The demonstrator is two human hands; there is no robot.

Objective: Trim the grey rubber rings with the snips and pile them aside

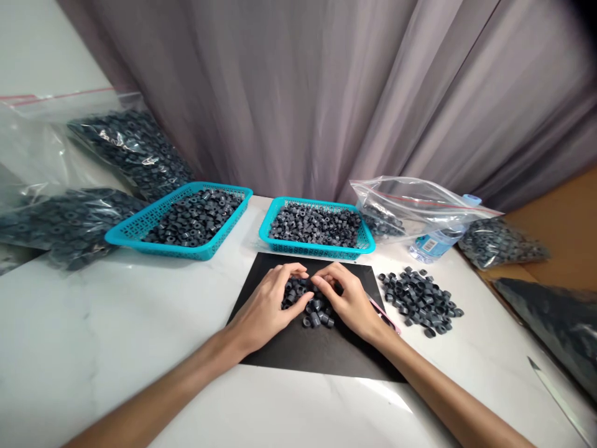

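Note:
A heap of small dark grey plastic rings or caps (318, 316) lies on a black mat (298, 354) in front of me. My left hand (268, 302) curves around the heap's left side, thumb and fingers apart, with nothing visibly gripped. On the other side, my right hand (347, 295) is bent over the heap, its thumb and index fingertips close together. Whatever sits between those fingertips is too small or hidden to make out. Partly under the right wrist, a pink-edged flat object (387, 318) lies at the mat's edge.
Behind the mat stands a blue basket (321, 252) of the grey parts; another blue basket (163, 250) is further left. A loose pile (422, 302) lies right. Filled plastic bags (130, 149), a water bottle (433, 244) and a knife-like blade (555, 392) surround the table.

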